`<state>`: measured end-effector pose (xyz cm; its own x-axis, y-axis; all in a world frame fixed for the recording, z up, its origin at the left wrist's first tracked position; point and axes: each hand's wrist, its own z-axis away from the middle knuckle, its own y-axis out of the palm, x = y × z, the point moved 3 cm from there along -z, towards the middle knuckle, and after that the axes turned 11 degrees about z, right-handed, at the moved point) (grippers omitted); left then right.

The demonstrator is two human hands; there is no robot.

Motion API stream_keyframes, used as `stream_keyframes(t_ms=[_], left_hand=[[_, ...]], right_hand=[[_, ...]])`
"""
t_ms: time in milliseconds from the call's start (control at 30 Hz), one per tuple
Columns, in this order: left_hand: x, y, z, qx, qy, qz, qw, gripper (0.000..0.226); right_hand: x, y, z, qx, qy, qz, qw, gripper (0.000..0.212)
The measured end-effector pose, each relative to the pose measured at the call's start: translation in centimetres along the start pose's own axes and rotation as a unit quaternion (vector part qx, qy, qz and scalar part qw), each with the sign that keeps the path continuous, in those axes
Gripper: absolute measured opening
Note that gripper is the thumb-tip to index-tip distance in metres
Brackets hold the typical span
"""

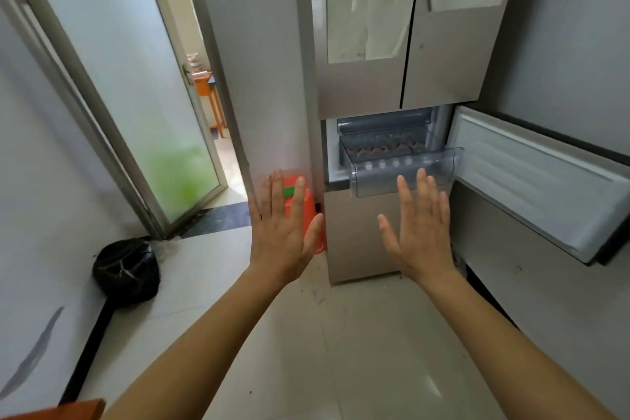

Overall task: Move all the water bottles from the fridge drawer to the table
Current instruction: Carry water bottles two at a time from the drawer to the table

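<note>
Left hand (pixel 283 225) and right hand (pixel 422 232): both raised, fingers straight, grasping nothing, before the pulled-out clear fridge drawer (pixel 405 181) holding a row of water bottles (pixel 385 148).

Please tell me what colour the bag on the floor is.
The bag is black, clearest in the head view.

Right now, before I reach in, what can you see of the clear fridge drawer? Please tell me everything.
The drawer is clear plastic, with a tall curved front wall and a thick rim. It stands pulled out level from the fridge, below the two upper doors and beside the open lower door. Water bottles with white caps and red labels show through its walls. No hand touches it: the right hand is held open before it, apart.
</note>
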<state>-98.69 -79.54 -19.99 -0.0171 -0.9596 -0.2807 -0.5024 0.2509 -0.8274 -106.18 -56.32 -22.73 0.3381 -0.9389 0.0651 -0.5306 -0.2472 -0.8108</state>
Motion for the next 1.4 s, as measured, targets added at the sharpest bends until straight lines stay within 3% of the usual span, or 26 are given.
stream_keyframes(t_ms=[233,600,733,867,1033,1400], left_hand=[[0.7,9.2,-14.0,0.039,0.036,-0.002,0.999,0.072],[-6.2,23.1,-28.1,0.147,0.071,0.039,0.986,0.07],[-8.0,29.3,-32.8,0.213,0.024,0.044,0.976,0.072],[-9.4,34.7,-37.6,0.288,-0.059,0.039,0.955,0.075],[-11.5,40.4,-42.0,0.325,-0.12,0.048,0.937,0.075],[-10.5,51.1,-46.7,0.406,-0.182,0.106,0.89,0.066]], right_hand=[[-3.9,6.7,-10.2,0.016,0.025,0.035,0.999,0.078],[-17.8,15.6,-18.7,0.072,0.113,0.069,0.989,0.075],[-23.4,20.8,-23.0,0.111,0.116,0.043,0.986,0.075],[-28.9,25.8,-27.8,0.207,0.11,0.001,0.972,0.074],[-34.1,30.5,-33.7,0.28,0.066,-0.013,0.958,0.068],[-36.6,40.8,-38.8,0.399,0.035,-0.056,0.915,0.057]])
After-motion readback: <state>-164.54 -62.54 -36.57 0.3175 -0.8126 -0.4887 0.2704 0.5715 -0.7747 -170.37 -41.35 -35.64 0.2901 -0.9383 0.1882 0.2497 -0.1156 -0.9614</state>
